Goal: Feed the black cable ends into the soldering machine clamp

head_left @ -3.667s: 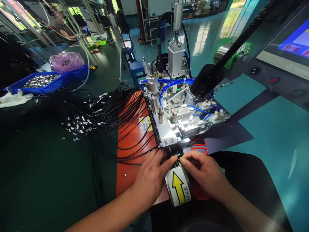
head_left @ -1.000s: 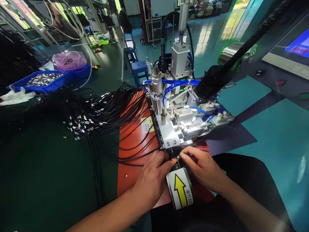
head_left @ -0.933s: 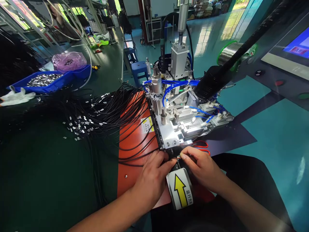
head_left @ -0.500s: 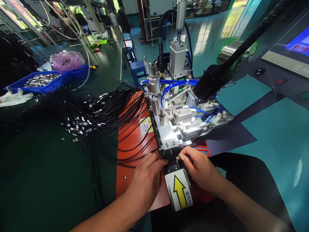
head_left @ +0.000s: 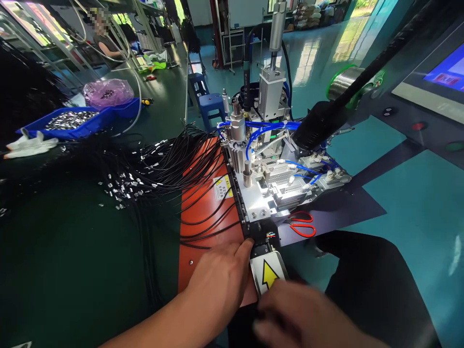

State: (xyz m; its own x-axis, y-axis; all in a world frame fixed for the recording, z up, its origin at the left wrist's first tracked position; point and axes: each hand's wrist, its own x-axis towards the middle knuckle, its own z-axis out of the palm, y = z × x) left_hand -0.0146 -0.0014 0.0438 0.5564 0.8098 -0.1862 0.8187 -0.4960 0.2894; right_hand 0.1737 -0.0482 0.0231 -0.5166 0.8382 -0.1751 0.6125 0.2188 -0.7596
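Note:
My left hand (head_left: pixel 222 270) rests on the orange-red plate (head_left: pixel 203 203), its fingers closed at the black track beside the machine (head_left: pixel 257 193); what they pinch is hidden. Just right of those fingertips, small coloured wire ends (head_left: pixel 270 235) stick up at the front of the track. My right hand (head_left: pixel 293 309) is smeared by motion at the bottom, over the lower part of the plate with the yellow arrow (head_left: pixel 268 271). Black cables (head_left: pixel 206 222) run across the orange-red plate to the track.
Red-handled scissors (head_left: pixel 303 228) lie right of the track. Heaped black cables with shiny ends (head_left: pixel 126 186), a blue tray (head_left: pixel 31 130) and a white glove (head_left: pixel 31 145) are at left. A person (head_left: pixel 105 46) is in the background. A solder spool (head_left: pixel 342 84) hangs at right.
My right hand has moved from the wire ends down toward the bottom, uncovering the wires and scissors. My left hand remains at the track. The view has shifted slightly.

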